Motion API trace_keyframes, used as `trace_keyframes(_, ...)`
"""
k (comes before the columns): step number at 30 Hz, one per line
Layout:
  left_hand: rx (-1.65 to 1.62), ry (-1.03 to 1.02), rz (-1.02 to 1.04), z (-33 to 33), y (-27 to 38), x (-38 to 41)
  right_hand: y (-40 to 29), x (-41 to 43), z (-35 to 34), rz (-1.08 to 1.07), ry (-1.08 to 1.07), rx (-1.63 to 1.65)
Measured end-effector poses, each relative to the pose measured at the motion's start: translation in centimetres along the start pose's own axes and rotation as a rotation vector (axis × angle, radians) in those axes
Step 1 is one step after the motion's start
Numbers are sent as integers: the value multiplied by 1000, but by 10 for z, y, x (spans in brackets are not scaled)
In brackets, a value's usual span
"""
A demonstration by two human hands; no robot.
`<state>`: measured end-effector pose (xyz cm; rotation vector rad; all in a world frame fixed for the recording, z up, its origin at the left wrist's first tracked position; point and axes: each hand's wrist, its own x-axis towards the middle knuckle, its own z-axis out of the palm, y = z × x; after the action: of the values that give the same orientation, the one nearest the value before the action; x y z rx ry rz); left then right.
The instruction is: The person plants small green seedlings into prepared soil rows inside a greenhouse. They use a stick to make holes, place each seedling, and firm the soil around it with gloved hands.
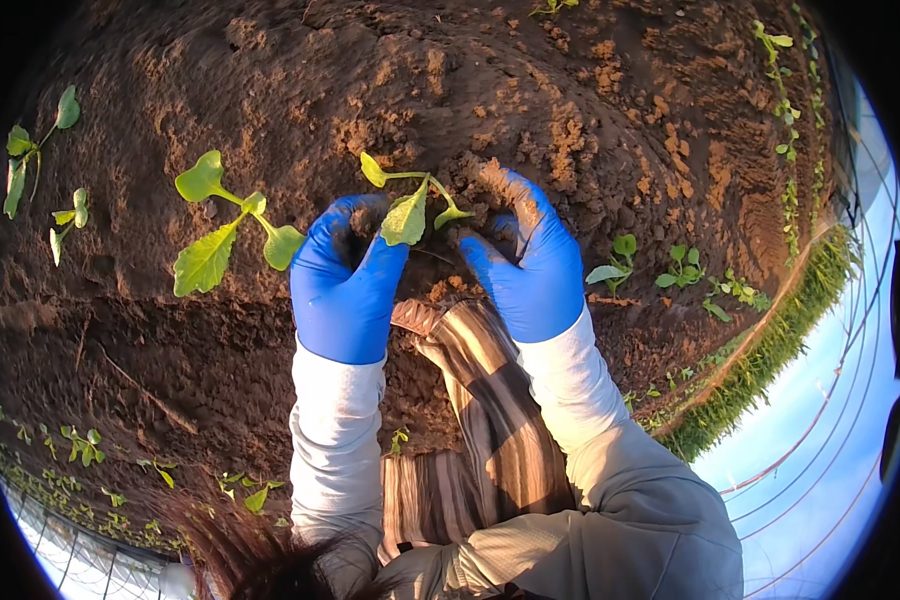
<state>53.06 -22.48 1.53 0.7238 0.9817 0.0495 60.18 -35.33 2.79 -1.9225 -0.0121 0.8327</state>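
Note:
Between my two hands a young leafy seedling [406, 216] stands in brown soil, its stem base hidden by leaves. My left hand [345, 289], in a blue glove, is just left of it; the thumb tip meets the lower leaf in view, and soil hides part of the fingertips. Whether this hand pinches anything is unclear. On the other side, my right hand [532, 262] wears a matching glove caked with soil. Its thumb and fingers are spread apart at the ground beside the seedling. A larger seedling [229, 229] grows by my left hand, one leaf reaching the glove.
Small plants [679, 266] continue the row to the right, and more seedlings [34, 146] grow at the far left. A dry twig [150, 390] lies in the furrow. My striped trousers [495, 405] are below the hands. Grass [765, 352] edges the bed.

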Motion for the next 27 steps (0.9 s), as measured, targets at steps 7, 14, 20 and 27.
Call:
trace_keyframes(7,369,41,152,2,-3,-6,1,1,-3,13,19,73)
trace_keyframes(14,831,99,455,2,-5,-9,4,8,-2,-258,92,-257)
trace_keyframes(20,1106,109,408,7,3,3,-4,8,1,-175,95,-236)
trace_keyframes(27,1037,33,653,-1,2,13,2,11,-2,-360,189,-475)
